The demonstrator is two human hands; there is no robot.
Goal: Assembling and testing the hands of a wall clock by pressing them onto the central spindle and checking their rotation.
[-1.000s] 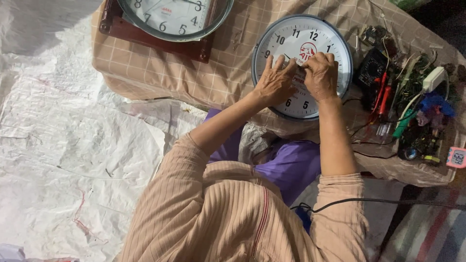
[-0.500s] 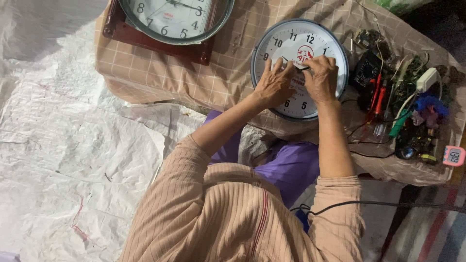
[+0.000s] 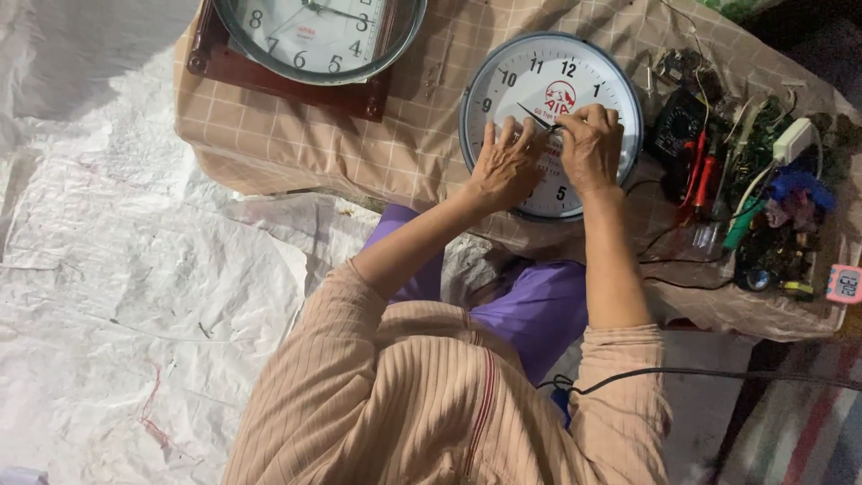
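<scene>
With the left hand (image 3: 508, 166) spread flat on the round white wall clock (image 3: 549, 124), the right hand (image 3: 590, 148) pinching its thin black hand (image 3: 537, 119) should turn gently.

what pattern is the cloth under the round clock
A beige cloth with a thin white check, clearest in the head view.

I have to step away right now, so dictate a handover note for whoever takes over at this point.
Left hand: open, flat on the round white wall clock with a grey rim, steadying its face.
Right hand: fingertips pinched at the thin black clock hands near the centre.
Clock lies face up on the checked beige cloth.
Done: face is exposed.
Left: the clock hands are not released.
</scene>
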